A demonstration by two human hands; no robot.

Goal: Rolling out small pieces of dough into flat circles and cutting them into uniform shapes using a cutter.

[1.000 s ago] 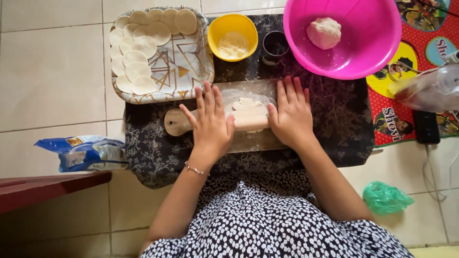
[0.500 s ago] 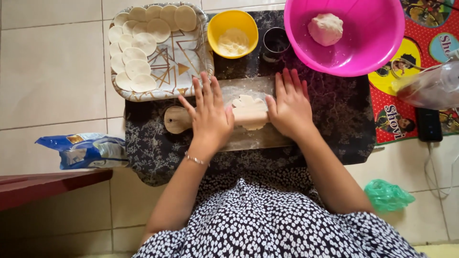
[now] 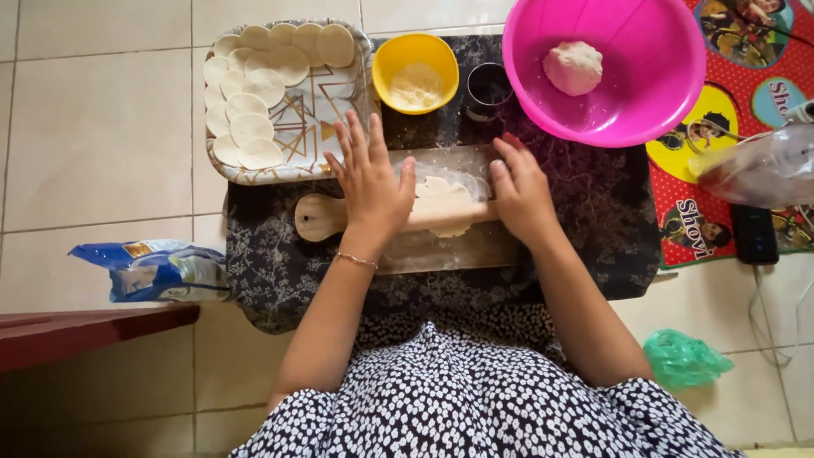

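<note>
Tiled floor, dark cloth; flat left hand [image 3: 370,188] and right hand [image 3: 521,193] press pin [image 3: 322,218] over soft, tearable dough [image 3: 443,197]; push from pin's ends.

Packages near the hands

A crumpled blue-and-white bag [image 3: 153,271] lies on the floor tiles, well to the left of the left hand [image 3: 370,181]; a dark flat phone-like slab [image 3: 753,234], screen unlit, lies right of the right hand [image 3: 521,191].

At the centre of the frame, the left hand [image 3: 370,182] and the right hand [image 3: 521,191] are pressing flat on a wooden rolling pin [image 3: 322,218] lying across a flattened piece of dough [image 3: 443,193] on a wooden board [image 3: 449,248]. At upper left, a tray [image 3: 339,93] is holding round dough discs [image 3: 263,85]. At upper right, a pink bowl [image 3: 644,76] is holding a dough ball [image 3: 574,67].
</note>
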